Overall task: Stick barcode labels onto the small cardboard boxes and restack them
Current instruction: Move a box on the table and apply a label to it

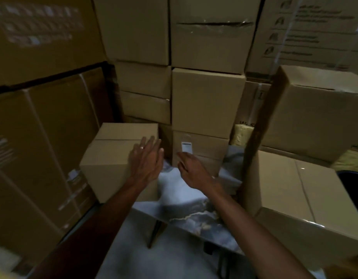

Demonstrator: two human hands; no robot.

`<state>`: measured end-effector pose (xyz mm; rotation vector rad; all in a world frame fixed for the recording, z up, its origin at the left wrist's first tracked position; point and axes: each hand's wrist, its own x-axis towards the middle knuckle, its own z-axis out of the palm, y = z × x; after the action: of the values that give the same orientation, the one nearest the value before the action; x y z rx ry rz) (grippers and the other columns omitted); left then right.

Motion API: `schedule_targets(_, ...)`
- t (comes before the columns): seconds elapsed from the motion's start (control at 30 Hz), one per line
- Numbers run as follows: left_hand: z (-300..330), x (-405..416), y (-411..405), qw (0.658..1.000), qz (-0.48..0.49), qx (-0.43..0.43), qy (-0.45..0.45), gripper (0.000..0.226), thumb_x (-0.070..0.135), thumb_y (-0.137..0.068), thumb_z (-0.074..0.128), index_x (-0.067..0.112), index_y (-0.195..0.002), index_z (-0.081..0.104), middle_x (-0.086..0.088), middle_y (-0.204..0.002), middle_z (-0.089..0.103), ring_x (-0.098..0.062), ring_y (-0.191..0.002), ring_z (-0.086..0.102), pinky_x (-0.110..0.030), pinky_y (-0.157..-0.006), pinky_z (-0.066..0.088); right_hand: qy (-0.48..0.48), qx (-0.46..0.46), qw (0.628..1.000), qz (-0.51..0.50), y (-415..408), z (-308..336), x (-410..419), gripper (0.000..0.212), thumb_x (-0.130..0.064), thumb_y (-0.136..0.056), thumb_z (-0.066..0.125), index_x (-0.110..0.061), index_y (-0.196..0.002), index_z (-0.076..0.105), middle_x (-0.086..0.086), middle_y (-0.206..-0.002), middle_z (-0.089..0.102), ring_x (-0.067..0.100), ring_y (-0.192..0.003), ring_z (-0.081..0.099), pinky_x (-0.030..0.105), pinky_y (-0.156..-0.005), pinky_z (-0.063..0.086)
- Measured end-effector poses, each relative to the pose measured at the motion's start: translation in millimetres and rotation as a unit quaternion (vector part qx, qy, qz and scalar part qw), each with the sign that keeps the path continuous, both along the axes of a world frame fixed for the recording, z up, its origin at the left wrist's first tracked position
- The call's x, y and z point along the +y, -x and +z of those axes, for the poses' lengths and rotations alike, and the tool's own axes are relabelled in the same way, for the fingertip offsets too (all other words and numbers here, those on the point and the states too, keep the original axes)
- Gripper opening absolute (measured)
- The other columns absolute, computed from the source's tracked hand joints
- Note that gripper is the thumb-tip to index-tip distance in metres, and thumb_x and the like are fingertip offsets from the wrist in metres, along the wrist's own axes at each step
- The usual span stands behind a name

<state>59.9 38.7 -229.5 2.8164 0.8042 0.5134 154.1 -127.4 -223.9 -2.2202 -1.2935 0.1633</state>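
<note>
A small cardboard box (111, 156) sits on the left end of a marble-patterned table (194, 214). My left hand (146, 160) lies flat against the box's right side, fingers spread, a ring on one finger. My right hand (191, 171) pinches a white barcode label (187, 147) between thumb and fingers, holding it upright in front of a low cardboard box (206, 146) at the back of the table. Whether the label touches that box I cannot tell.
Stacked cardboard boxes (206, 101) form a wall behind the table. Tall cartons (43, 137) stand at the left. More boxes (294, 188) sit at the right, with an open flap (260, 125) rising beside my right arm. The table's dark legs (156, 232) show below.
</note>
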Motion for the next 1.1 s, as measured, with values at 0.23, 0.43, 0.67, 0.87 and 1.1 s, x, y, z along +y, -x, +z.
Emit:
schedule_targets(0.23,-11,114,72,0.99,0.133,0.022,0.05,0.054,0.043,-0.108,0.033,0.021,-0.157,0.034,-0.013,-0.167,0.023,-0.04,-0.154,0.014,-0.057,-0.123,0.014,0.014,-0.064,0.996,0.057,45,-18,130,0.053,-0.034,-0.105,0.044,-0.01,-0.153,0.038,0.02,-0.156,0.038,0.036,-0.146,0.033,0.051,-0.12,0.028)
schedule_targets(0.43,-36,145,92,0.987,0.113,0.097,0.056,0.061,0.051,-0.105,0.033,0.033,-0.162,0.019,-0.009,-0.17,0.013,-0.042,-0.155,0.006,-0.058,-0.124,0.01,0.119,-0.198,0.972,0.051,56,-55,153,0.095,-0.07,-0.095,0.045,-0.015,-0.162,0.008,0.018,-0.168,0.005,0.036,-0.156,0.003,0.052,-0.125,-0.002)
schedule_targets(0.67,-63,111,114,0.989,0.142,-0.006,-0.049,0.069,0.054,-0.095,0.025,0.027,-0.157,0.037,-0.013,-0.164,0.032,-0.042,-0.15,0.024,-0.061,-0.119,0.018,0.089,-0.247,0.964,0.029,83,-77,131,0.126,-0.078,-0.068,0.072,-0.012,-0.161,0.018,0.021,-0.166,0.016,0.041,-0.153,0.017,0.053,-0.122,0.004)
schedule_targets(0.87,-89,78,150,0.982,0.127,-0.078,-0.112,0.066,0.045,-0.098,0.035,0.019,-0.159,0.034,-0.013,-0.169,0.02,-0.039,-0.155,0.015,-0.056,-0.124,0.003,-0.002,-0.256,0.966,0.019,118,-101,96,0.113,-0.06,-0.076,0.072,-0.012,-0.162,0.016,0.018,-0.169,0.007,0.035,-0.156,0.004,0.056,-0.124,0.007)
schedule_targets(1.1,-120,17,161,0.986,0.133,-0.042,-0.095,0.077,0.049,-0.098,0.041,0.018,-0.163,0.015,-0.013,-0.171,0.001,-0.038,-0.157,-0.001,-0.061,-0.124,0.003,0.031,-0.258,0.966,-0.007,131,-128,52,0.12,-0.044,-0.07,0.08,-0.013,-0.163,0.011,0.02,-0.169,0.002,0.041,-0.155,0.003,0.065,-0.12,0.016)
